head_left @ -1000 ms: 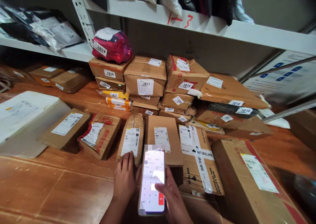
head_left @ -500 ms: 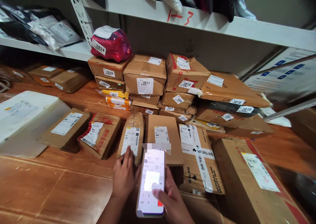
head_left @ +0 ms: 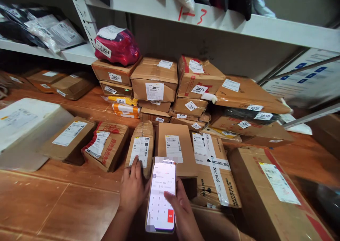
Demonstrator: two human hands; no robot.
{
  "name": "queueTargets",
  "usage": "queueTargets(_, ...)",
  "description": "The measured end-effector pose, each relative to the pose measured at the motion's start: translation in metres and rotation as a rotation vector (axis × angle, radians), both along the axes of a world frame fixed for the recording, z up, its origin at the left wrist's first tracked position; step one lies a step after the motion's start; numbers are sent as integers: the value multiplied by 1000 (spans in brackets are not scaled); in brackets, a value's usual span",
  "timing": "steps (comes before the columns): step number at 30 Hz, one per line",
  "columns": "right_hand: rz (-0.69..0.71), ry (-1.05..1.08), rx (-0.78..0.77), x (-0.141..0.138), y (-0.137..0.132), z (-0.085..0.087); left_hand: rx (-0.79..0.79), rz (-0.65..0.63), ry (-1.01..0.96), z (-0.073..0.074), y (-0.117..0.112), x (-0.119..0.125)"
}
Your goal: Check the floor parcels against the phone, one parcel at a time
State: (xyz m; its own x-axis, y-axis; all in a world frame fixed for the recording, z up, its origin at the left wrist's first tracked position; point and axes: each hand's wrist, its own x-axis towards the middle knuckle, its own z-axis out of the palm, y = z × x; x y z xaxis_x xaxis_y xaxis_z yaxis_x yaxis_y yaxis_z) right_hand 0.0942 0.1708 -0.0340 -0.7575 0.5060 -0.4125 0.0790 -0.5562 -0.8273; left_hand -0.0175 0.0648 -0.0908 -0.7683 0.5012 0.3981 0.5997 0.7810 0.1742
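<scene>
My right hand (head_left: 181, 212) holds a smartphone (head_left: 161, 195) upright with a lit screen showing a keypad, and its thumb rests on the screen. My left hand (head_left: 132, 188) lies flat just left of the phone, fingertips touching the near end of a narrow taped cardboard parcel (head_left: 140, 147) with a white shipping label. Right of that parcel lies a flat brown box (head_left: 175, 147), partly hidden behind the phone. A box taped "NATURAL WIG" (head_left: 215, 170) lies further right.
Stacked numbered parcels (head_left: 155, 83) fill the back under a white shelf (head_left: 239, 24), topped by a red bag (head_left: 117, 46) marked 2024. A white package (head_left: 23, 127) and two brown boxes (head_left: 87, 143) lie left; a long box (head_left: 271, 195) right. All rest on a wooden surface (head_left: 53, 205).
My left hand has crept forward onto the narrow parcel's end. The phone screen changed from a pop-up back to the keypad, and my right thumb shifted up slightly.
</scene>
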Motion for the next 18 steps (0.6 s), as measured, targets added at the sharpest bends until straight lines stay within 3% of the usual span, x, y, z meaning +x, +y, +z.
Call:
queueTargets(5, -42, -14, 92, -8, 1, 7, 0, 18, 53, -4, 4, 1)
queueTargets(10, -60, -20, -99, -7, 3, 15, -4, 17, 115, -9, 3, 0)
queueTargets(18, 30, 61, -13, 7, 20, 18, 34, -76, -23, 3, -7, -12)
